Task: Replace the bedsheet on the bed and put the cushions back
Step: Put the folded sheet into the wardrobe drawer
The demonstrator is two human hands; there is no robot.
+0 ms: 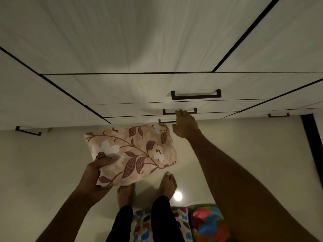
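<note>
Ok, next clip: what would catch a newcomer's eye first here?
The folded floral bedsheet sits mid-frame, gripped at its near corner by the left hand. Just right of it, the right hand reaches to a black drawer handle on the white wardrobe. Bright patterned cushions lie on the floor at bottom centre.

Cushions [208,222] cut off by bottom edge, foot [125,194] partly behind bedsheet [132,151]

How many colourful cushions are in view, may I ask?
2, at the bottom edge: a white-patterned cushion behind the legs, a bright cushion to its right. More may lie off-frame.
</note>
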